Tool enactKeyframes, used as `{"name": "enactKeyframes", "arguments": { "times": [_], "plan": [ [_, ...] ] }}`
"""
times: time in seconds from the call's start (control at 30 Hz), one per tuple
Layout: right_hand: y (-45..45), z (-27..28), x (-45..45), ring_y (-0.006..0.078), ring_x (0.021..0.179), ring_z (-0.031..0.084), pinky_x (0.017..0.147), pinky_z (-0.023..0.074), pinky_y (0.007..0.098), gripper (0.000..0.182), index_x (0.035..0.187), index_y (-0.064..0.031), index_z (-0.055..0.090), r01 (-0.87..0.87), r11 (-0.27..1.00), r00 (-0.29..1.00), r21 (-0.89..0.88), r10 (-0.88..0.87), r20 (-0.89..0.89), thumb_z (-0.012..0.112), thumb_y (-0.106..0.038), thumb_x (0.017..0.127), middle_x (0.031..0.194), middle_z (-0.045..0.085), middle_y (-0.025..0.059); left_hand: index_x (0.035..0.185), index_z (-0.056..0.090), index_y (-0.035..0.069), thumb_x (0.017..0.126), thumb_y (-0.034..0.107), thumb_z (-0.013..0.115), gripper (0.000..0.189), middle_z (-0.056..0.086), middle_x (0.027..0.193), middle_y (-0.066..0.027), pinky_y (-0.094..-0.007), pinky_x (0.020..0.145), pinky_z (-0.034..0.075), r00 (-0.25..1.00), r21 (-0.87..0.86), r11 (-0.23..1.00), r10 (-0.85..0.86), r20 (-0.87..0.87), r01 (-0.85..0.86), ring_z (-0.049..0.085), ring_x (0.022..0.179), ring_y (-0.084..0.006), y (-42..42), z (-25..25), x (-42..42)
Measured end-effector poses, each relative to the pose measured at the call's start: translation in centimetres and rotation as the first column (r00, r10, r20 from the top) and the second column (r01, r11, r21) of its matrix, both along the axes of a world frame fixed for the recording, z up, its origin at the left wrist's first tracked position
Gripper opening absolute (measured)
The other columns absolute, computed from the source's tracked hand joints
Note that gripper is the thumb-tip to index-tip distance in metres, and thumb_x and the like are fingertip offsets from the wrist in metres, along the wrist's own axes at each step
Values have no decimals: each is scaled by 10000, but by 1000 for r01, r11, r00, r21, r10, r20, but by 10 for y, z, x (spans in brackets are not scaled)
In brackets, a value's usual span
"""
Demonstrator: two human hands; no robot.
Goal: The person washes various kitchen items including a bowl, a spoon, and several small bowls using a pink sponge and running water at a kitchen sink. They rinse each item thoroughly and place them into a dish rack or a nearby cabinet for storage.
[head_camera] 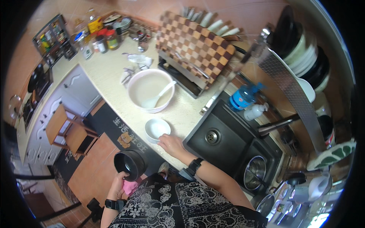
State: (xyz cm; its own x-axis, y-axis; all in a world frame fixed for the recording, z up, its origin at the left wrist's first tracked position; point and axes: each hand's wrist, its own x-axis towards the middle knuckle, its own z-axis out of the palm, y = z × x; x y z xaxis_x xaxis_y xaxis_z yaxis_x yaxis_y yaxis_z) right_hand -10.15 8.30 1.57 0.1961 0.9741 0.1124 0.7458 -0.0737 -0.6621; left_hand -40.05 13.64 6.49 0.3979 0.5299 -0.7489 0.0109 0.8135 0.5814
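Note:
My left hand point(121, 183) holds a black bowl point(136, 165) tilted on its side, away from the counter, with the thumb inside the rim. A bunched pink cloth point(130, 186) is pressed under the bowl in the same hand. At the counter's front edge, my right hand point(171, 144) has its fingers on the near rim of a small white bowl point(156, 128). Just behind that stands a large pale basin point(131, 95) of cloudy liquid, with a white ladle point(151, 102) resting in it.
To the right is a black sink point(199, 139) with a metal pot point(255, 172) in it. A checkered cutting board point(196, 42) leans in a rack behind the basin. Cloths point(139, 59), jars and bottles stand farther back. A wooden chair point(75, 139) is at left.

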Motion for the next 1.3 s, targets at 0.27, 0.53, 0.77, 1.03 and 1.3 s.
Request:
{"name": "enactKeyframes", "arguments": {
  "times": [0.27,0.53,0.77,1.03,1.3],
  "plan": [
    [-154,31,74,160,726,644,645,492,243,351,1064,1,587,528,804,163,-273,-411,-897,645,-296,887,882,647,83,1109,521,-70,750,173,535,433,637,915,-192,-391,631,566,968,-117,962,-238,80,246,652,739,-315,15,-16,60],
    [-290,41,83,120,665,593,602,498,229,327,1075,-83,557,752,573,-359,-325,-58,-932,599,-365,914,835,605,15,1094,547,-63,673,150,499,475,642,974,-193,-420,816,538,739,6,744,-665,106,669,637,887,-332,-13,7,169],
    [-432,186,60,107,664,631,613,497,226,202,895,-7,646,860,510,359,20,-576,-734,723,-180,824,758,644,38,1139,536,-75,664,128,491,519,641,1022,-193,-415,894,509,610,-11,620,-769,188,785,634,939,-324,-71,20,231],
    [-550,357,76,86,676,634,603,477,208,205,950,23,658,859,-23,211,511,-894,-395,710,-108,802,794,678,47,1059,552,-125,672,120,482,464,647,982,-204,-422,884,523,611,54,623,-778,144,780,643,917,-338,-110,-14,262],
    [-620,424,199,279,693,637,594,493,380,177,766,-83,647,791,331,-281,515,-550,786,723,-239,733,746,622,85,977,600,-60,826,269,493,377,652,832,-130,-297,660,508,560,34,563,-825,77,826,622,708,-225,-157,31,264]
  ]
}}
